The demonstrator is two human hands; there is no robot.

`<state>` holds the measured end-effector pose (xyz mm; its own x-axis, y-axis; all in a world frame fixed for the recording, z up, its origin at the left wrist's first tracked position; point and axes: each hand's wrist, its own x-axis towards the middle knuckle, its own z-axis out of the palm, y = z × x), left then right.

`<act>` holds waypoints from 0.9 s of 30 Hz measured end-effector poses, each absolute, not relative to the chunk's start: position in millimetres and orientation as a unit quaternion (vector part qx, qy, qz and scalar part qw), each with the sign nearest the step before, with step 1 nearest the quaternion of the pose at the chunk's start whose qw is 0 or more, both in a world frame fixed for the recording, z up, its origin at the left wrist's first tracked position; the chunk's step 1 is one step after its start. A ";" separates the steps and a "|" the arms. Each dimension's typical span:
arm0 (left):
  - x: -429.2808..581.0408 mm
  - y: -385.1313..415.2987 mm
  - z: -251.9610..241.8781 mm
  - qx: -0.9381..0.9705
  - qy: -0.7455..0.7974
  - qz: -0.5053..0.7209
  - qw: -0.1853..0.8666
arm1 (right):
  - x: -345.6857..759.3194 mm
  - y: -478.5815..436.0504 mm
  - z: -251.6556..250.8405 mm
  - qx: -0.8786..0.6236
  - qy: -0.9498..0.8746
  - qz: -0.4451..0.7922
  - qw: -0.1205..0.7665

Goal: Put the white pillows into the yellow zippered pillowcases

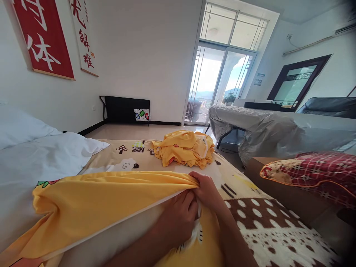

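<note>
A yellow pillowcase [111,200] with a pale trimmed edge stretches across the front of the bed. Under its lifted edge shows a white, pillow-like surface [111,237]. My right hand [207,189] grips the gathered corner of the case, thumb on top. Just below and left of it, my left hand [179,217] is closed at the trimmed edge, its fingers curled; their tips are hidden. Yellow fabric with a printed face [205,241] lies beneath both wrists. Farther back rests a crumpled heap of yellow cloth [183,148].
White bedding [41,152] lies on the left. A patterned blanket [267,215] covers the bed. At right, a red checked cushion or quilt [314,174] rests on a brown box-like surface [256,170]. Behind stands a plastic-covered table [267,126]; a folded black panel [125,109] leans by the wall.
</note>
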<state>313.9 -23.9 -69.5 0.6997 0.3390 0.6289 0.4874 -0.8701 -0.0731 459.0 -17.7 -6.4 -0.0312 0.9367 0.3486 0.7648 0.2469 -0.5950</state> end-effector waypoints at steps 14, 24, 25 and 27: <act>306.4 -17.6 -56.2 -0.925 -0.112 -0.359 0.045 | 455.7 -25.0 -2.2 -0.568 -0.722 0.157 0.364; 310.6 -18.9 -55.3 -0.923 -0.101 -0.291 0.231 | 455.7 -24.9 -8.2 -0.570 -0.740 0.124 0.335; 311.1 -18.9 -56.9 -0.920 -0.109 -0.293 0.235 | 456.0 -24.4 -8.5 -0.571 -0.741 0.120 0.333; 311.9 -18.2 -61.4 -0.910 -0.125 -0.313 0.242 | 456.7 -23.3 -8.3 -0.580 -0.738 0.112 0.327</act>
<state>311.9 -18.2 -61.4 0.7730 0.0760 0.6299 0.3794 -0.8511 -0.3629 456.7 -23.3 -8.3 -0.1134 0.9287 0.3531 0.7826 0.3024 -0.5441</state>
